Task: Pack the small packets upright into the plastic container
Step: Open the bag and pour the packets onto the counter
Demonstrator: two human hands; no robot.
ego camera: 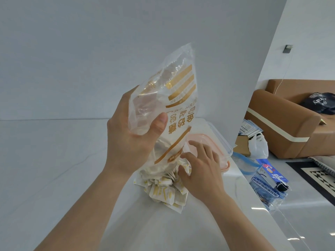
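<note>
The plastic container [215,142] is screened by the upturned bag [174,105] and the packet heap [168,187]. Bare table [54,160] is left open on the left.

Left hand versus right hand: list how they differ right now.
The left hand is raised, gripping the upturned plastic bag; the right hand sits low, fingers spread on the pile of small packets. The left is closed around something; the right looks open. Both are bare.

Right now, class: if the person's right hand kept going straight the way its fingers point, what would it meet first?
The right hand points up and left, toward the big bag. Its fingertips look already at the bag's lower edge, so probably the bag first, though depth is unclear.
</note>
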